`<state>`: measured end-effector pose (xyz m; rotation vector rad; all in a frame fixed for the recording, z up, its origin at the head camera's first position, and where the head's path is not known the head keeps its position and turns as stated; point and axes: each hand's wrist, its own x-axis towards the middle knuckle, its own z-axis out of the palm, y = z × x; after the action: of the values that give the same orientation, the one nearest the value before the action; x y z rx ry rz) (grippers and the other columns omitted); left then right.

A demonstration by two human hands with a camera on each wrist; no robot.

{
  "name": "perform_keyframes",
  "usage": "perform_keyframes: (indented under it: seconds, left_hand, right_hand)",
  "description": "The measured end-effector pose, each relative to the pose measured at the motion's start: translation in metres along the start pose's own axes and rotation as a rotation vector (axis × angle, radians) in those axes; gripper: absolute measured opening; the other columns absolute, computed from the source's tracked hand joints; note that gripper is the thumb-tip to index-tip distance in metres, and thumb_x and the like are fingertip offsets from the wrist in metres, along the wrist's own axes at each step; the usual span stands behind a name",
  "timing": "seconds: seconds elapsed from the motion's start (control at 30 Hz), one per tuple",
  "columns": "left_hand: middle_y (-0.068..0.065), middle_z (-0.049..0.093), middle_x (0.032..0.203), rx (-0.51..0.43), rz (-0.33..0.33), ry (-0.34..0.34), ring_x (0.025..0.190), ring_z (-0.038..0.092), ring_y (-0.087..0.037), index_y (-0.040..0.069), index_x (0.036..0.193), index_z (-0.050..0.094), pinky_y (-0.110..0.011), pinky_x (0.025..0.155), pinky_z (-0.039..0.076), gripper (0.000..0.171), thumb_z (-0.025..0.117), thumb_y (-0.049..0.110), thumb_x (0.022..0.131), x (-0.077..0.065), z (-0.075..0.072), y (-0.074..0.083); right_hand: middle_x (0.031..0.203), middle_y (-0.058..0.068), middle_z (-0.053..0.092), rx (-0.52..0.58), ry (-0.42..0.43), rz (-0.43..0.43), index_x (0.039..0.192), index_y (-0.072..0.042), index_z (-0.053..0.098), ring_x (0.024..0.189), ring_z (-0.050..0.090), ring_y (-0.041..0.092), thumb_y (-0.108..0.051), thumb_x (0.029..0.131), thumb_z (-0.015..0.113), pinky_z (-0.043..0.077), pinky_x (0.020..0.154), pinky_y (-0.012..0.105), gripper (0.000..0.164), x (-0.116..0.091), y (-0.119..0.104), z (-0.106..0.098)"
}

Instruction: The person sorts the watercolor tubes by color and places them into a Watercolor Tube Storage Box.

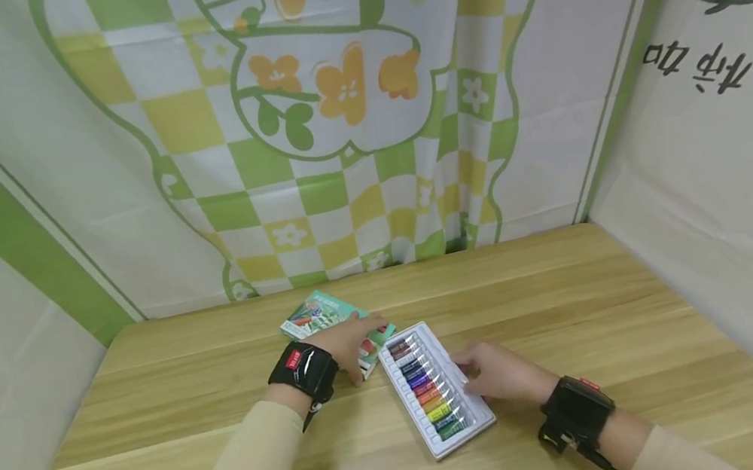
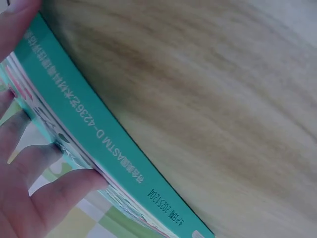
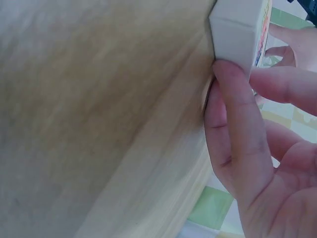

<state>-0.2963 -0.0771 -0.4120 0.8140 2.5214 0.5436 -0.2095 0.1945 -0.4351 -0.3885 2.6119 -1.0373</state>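
A flat teal cardboard box (image 1: pixel 319 312) with vegetable pictures lies on the table, left of centre. My left hand (image 1: pixel 346 341) grips its right end across the top, covering part of the printed face. In the left wrist view, the box's teal side (image 2: pixel 94 114) carries printed text, and fingers rest at its edges. Just right of it is a white tray (image 1: pixel 478 407) holding a row of small paint tubes (image 1: pixel 425 389) in many colours. My right hand (image 1: pixel 506 374) pinches the tray's right long edge. The right wrist view shows fingers at a corner of the white tray (image 3: pixel 235 34).
The wooden table (image 1: pixel 192 374) runs back to a patterned cloth (image 1: pixel 347 215) hanging behind it. White cloth walls with green bands stand at left and right. A black strap with a camera is on each wrist.
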Motion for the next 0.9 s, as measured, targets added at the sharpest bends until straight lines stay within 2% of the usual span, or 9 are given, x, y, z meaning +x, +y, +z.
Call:
perform_keyframes:
  seconds: [0.1,0.3,0.47,0.6,0.73,0.83,0.9]
  left_hand:
    - [-0.013,0.03,0.165,-0.005,0.002,0.005,0.151,0.016,-0.046,0.008,0.156,0.041,-0.049,0.106,0.046,0.107,0.092,-0.01,0.063,0.0,0.0,0.0]
    - [-0.013,0.033,0.163,-0.006,0.015,0.011,0.15,0.019,-0.046,0.007,0.155,0.043,-0.049,0.108,0.045,0.106,0.093,-0.009,0.062,0.003,-0.001,-0.002]
    - [-0.014,0.036,0.162,0.002,0.03,0.016,0.15,0.02,-0.046,0.008,0.153,0.046,-0.047,0.107,0.045,0.105,0.094,-0.009,0.06,0.006,0.002,-0.005]
    - [-0.011,0.04,0.16,0.014,0.021,0.026,0.15,0.024,-0.042,0.012,0.152,0.049,-0.045,0.103,0.049,0.106,0.095,-0.008,0.058,0.009,0.004,-0.009]
    - [-0.01,0.042,0.159,0.007,0.026,0.027,0.145,0.037,-0.037,0.013,0.151,0.049,-0.043,0.101,0.05,0.107,0.095,-0.009,0.057,0.012,0.004,-0.012]
    - [-0.01,0.04,0.16,0.0,0.036,0.014,0.146,0.035,-0.037,0.012,0.151,0.049,-0.043,0.099,0.051,0.107,0.094,-0.01,0.057,0.013,0.004,-0.012]
    - [-0.01,0.037,0.162,0.013,0.037,0.004,0.149,0.028,-0.039,0.013,0.152,0.049,-0.043,0.103,0.049,0.106,0.094,-0.01,0.058,0.011,0.003,-0.01]
  right_hand:
    - [0.109,0.017,0.066,-0.038,-0.011,-0.022,0.131,0.009,0.064,0.081,0.056,0.019,0.007,0.079,0.075,0.05,0.064,0.028,0.052,0.001,-0.002,0.001]
    - [0.124,0.024,0.066,-0.088,-0.019,-0.023,0.13,0.009,0.064,0.084,0.055,0.02,0.008,0.078,0.074,0.048,0.066,0.03,0.053,0.001,-0.004,0.002]
    - [0.115,0.02,0.068,-0.117,-0.018,0.033,0.129,0.007,0.066,0.083,0.055,0.019,0.008,0.077,0.077,0.05,0.07,0.033,0.053,-0.003,-0.006,0.003]
    - [0.112,0.018,0.067,-0.101,-0.042,0.031,0.129,0.008,0.065,0.078,0.054,0.019,0.01,0.077,0.075,0.049,0.065,0.031,0.053,-0.004,-0.01,0.003]
    - [0.109,0.014,0.068,-0.106,-0.067,0.004,0.129,0.007,0.065,0.07,0.049,0.019,0.011,0.078,0.073,0.042,0.058,0.027,0.053,-0.002,-0.012,0.001]
    - [0.103,0.011,0.067,-0.102,-0.09,-0.002,0.128,0.007,0.066,0.062,0.05,0.016,0.011,0.078,0.073,0.042,0.053,0.025,0.051,0.001,-0.012,0.0]
    - [0.099,0.009,0.067,-0.095,-0.11,-0.001,0.128,0.006,0.067,0.058,0.051,0.014,0.011,0.079,0.072,0.044,0.05,0.024,0.05,0.003,-0.012,0.0]
